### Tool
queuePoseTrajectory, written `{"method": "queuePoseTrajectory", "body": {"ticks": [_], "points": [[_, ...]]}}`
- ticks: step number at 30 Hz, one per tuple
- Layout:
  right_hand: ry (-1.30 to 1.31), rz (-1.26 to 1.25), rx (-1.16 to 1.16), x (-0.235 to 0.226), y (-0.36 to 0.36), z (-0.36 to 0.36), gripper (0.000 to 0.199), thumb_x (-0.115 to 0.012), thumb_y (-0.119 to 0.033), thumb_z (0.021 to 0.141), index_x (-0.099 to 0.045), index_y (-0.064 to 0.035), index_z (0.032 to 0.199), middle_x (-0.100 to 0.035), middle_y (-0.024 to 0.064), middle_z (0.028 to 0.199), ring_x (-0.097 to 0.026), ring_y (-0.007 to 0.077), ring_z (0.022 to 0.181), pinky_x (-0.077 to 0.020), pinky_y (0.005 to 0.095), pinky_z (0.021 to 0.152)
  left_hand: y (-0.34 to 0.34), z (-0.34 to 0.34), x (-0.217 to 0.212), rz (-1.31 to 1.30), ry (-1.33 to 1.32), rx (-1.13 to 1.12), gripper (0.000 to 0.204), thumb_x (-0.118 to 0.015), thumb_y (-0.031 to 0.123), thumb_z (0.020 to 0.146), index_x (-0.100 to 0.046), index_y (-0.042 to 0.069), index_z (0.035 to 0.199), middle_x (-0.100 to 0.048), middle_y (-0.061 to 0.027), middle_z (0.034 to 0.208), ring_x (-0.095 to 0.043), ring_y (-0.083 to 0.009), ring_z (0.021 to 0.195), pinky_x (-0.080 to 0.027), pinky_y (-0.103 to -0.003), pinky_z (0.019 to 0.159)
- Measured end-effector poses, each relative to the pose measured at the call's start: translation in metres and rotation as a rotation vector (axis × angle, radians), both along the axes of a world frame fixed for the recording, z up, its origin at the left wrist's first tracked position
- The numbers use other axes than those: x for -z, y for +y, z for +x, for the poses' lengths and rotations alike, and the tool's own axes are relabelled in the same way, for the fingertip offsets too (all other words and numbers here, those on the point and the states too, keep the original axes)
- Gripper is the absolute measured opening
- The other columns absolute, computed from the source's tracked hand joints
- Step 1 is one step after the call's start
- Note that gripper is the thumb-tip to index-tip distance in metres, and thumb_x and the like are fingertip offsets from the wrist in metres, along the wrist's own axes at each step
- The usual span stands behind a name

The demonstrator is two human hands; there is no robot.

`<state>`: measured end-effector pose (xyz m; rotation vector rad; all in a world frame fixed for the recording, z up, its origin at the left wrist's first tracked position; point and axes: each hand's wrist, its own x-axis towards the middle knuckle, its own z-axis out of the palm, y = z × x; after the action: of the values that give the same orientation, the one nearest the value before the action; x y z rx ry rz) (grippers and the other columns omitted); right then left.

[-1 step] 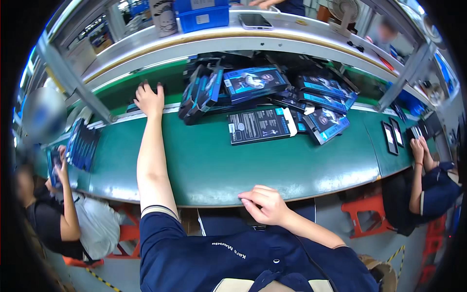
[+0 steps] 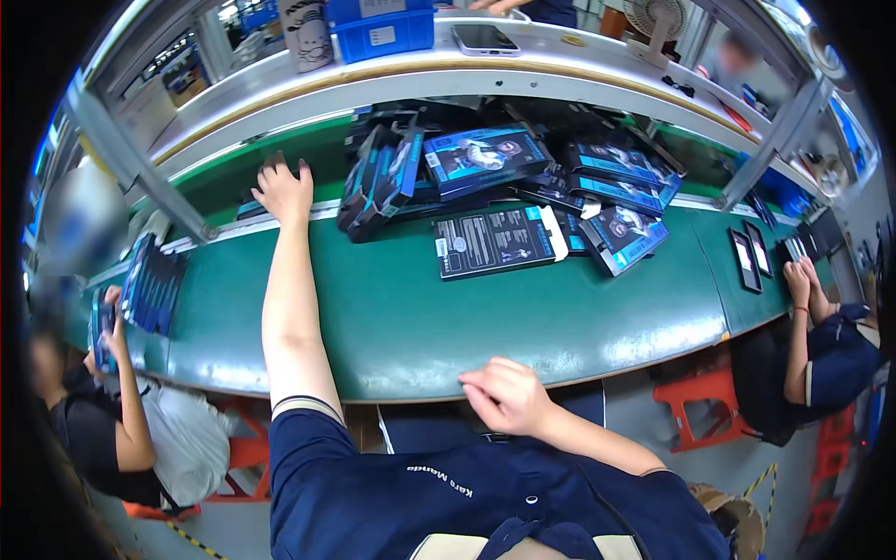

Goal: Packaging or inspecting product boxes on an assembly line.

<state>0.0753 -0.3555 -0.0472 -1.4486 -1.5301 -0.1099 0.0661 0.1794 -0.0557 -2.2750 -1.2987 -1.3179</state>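
Note:
My left hand [image 2: 283,193] reaches out over the dark green strip behind the table, its fingers spread and holding nothing. A dark flat item [image 2: 250,209] lies beside its wrist, partly hidden. To the right of that hand is a heap of dark blue and black printed boxes, among them a tilted box [image 2: 397,173] and a box with a picture [image 2: 487,159]. One box lies back side up [image 2: 499,243] at the front of the heap. By the table's near edge, my right hand [image 2: 509,396] is loosely curled with nothing visible in it.
The green table [image 2: 392,317] runs left to right under a shelf [image 2: 364,89] with a blue bin [image 2: 383,33] and a phone [image 2: 484,38]. Metal posts [image 2: 149,168] stand at both sides. Co-workers sit left and right; a row of boxes [image 2: 154,285] stands at left.

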Motion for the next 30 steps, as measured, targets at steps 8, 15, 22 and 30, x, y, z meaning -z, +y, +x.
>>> {"method": "queuePoseTrajectory", "body": {"ticks": [8, 15, 22, 30], "points": [[-0.753, -0.066, 0.449, 0.022, 0.002, -0.015, 0.03, -0.068, -0.038, 0.083, -0.071, -0.0125, 0.097, -0.055, -0.0026, 0.077, -0.048, 0.0123, 0.058, -0.0323, 0.0258, 0.047, -0.043, 0.058, -0.024, -0.532, 0.477, -0.1, 0.044, -0.048, 0.051, 0.096, -0.053, 0.03, 0.135, -0.045, -0.0118, 0.145, -0.031, -0.0465, 0.138, -0.018, -0.081, 0.101], [-0.838, -0.075, 0.454, 0.019, 0.008, -0.015, 0.032, -0.064, -0.043, 0.085, -0.071, -0.0138, 0.096, -0.056, -0.0028, 0.077, -0.048, 0.0126, 0.058, -0.0323, 0.0265, 0.046, -0.041, 0.04, -0.02, -0.201, 0.321, -0.108, 0.033, -0.053, 0.027, 0.096, -0.055, 0.025, 0.13, -0.05, -0.013, 0.136, -0.044, -0.0503, 0.128, -0.034, -0.077, 0.095], [-0.708, -0.051, 0.457, 0.014, 0.007, -0.012, 0.029, -0.068, -0.037, 0.082, -0.068, -0.0096, 0.091, -0.056, -0.0002, 0.078, -0.052, 0.0152, 0.063, -0.0376, 0.028, 0.049, -0.085, -0.009, -0.014, 0.096, -0.221, 0.21, 0.034, -0.059, 0.0, 0.085, -0.056, 0.007, 0.118, -0.056, -0.0199, 0.129, -0.058, -0.0401, 0.114, -0.051, -0.045, 0.091], [-0.291, 0.073, 0.191, 0.006, -0.006, -0.017, 0.015, -0.071, -0.016, 0.082, -0.065, -0.0039, 0.089, -0.06, 0.0053, 0.081, -0.058, 0.0219, 0.072, -0.0489, 0.0327, 0.059, -0.137, -0.147, 0.024, -0.405, -1.131, 0.151, 0.057, -0.07, 0.019, 0.091, -0.039, 0.002, 0.136, -0.049, -0.0204, 0.128, -0.057, -0.0295, 0.109, -0.049, -0.038, 0.092]]}}
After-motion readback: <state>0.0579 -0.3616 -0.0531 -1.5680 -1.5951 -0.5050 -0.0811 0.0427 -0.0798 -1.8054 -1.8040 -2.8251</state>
